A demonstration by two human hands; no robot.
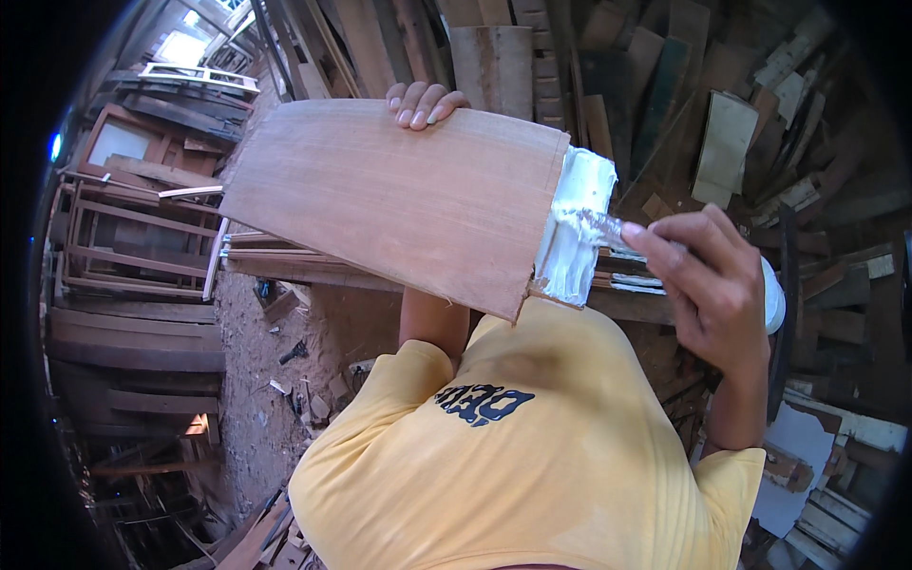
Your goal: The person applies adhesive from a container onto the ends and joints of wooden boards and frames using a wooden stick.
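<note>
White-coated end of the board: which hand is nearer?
Right. The right hand holds a slim tool against the white-coated end; the left hand grips the upper edge of the board, farther left.

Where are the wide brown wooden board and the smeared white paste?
Wide brown wooden board point(399, 195): head view, middle of its face.
Smeared white paste point(573, 255): head view, middle of the coating.
</note>
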